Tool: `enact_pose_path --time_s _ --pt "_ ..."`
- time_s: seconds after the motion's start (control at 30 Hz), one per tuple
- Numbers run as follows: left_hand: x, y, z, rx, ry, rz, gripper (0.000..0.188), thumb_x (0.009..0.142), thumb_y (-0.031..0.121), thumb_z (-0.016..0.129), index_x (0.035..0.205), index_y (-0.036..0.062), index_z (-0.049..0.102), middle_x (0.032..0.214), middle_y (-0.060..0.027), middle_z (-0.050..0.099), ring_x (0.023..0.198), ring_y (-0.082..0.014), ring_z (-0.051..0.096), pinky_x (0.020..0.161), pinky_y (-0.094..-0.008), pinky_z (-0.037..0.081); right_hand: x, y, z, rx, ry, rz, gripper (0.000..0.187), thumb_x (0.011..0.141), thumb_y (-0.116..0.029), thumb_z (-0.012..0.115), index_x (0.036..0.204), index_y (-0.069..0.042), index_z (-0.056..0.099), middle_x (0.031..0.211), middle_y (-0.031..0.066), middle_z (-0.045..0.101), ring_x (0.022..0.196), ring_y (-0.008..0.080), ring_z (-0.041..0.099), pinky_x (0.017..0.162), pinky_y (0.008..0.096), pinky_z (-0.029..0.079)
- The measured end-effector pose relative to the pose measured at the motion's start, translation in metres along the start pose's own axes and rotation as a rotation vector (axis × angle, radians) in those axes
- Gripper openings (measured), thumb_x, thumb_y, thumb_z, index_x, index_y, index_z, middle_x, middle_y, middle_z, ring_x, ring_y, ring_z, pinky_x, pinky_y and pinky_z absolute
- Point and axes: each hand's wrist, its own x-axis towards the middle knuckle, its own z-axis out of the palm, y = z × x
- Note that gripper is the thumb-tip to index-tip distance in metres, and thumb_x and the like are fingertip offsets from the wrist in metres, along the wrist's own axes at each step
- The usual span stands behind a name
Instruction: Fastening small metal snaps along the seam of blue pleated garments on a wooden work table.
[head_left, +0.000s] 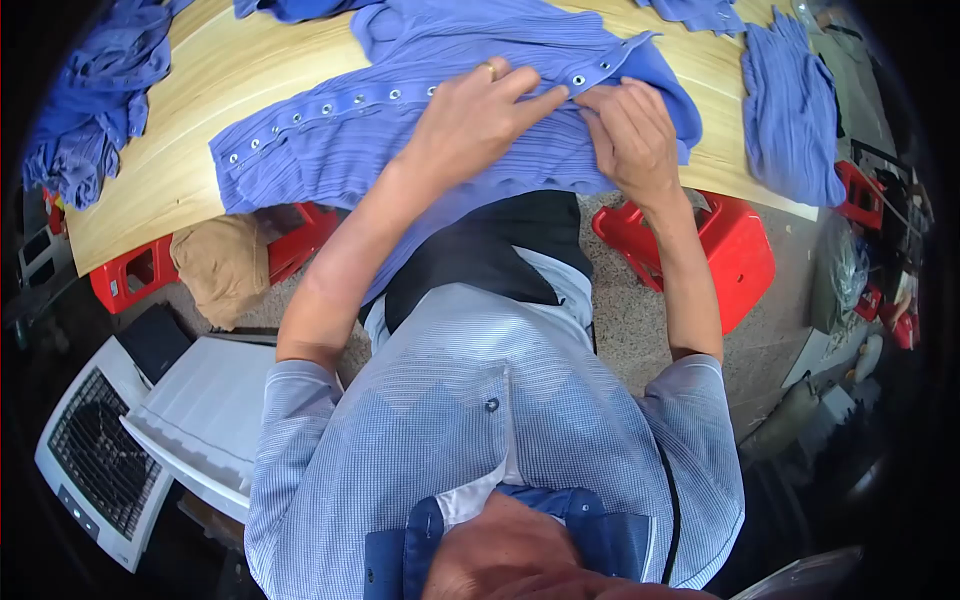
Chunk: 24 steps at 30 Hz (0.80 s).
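Observation:
A blue pleated shirt lies spread over the near edge of the table, part of it hanging down in front of me. Along its button placket runs a row of small round buttons with dark centres. My left hand, a ring on one finger, lies across the placket; its fingers are bent and close on the cloth near the upper right end. Just to the right, my right hand pinches the placket's edge beside a button, its fingertips almost meeting the left index finger. The fingers hide exactly what is between them.
The wooden table carries more blue garments: a heap at left and a folded piece at right. Red stools stand below, one with a brown cloth. A white air cooler is at lower left.

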Motion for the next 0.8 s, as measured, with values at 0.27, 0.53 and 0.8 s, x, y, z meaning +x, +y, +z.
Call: enact_pose_path --time_s 0.27,0.53,0.8 --pt "0.007 0.013 -0.019 0.136 -0.098 0.153 0.040 0.092 0.011 0.076 0.132 0.0111 0.079 0.107 -0.0032 0.065 0.098 -0.0223 0.067 0.073 -0.0411 0.060 -0.020 0.003 -0.003 -0.002 0.109 -0.010 0.030 0.082 0.000 0.079 0.111 -0.005 0.080 0.106 0.0065 0.078 0.092 0.0270 0.075 0.082 0.0409 0.060" --pt "0.034 0.022 0.010 -0.204 0.020 -0.085 0.014 0.094 0.012 0.085 0.102 0.0031 0.079 0.089 -0.0114 0.068 0.082 -0.0328 0.070 0.073 -0.0441 0.058 -0.026 0.005 -0.008 -0.063 0.086 -0.048 0.038 0.082 -0.006 0.077 0.120 -0.008 0.082 0.099 0.0025 0.071 0.091 0.0234 0.070 0.084 0.0387 0.056" --pt "0.037 0.021 0.016 -0.400 0.032 -0.176 0.020 0.088 0.003 0.087 0.103 0.0017 0.075 0.090 -0.0120 0.074 0.079 -0.0251 0.076 0.070 -0.0361 0.061 -0.031 -0.001 -0.004 -0.090 0.061 -0.029 0.035 0.086 -0.009 0.078 0.120 -0.009 0.083 0.092 0.0024 0.064 0.090 0.0230 0.067 0.087 0.0388 0.054"
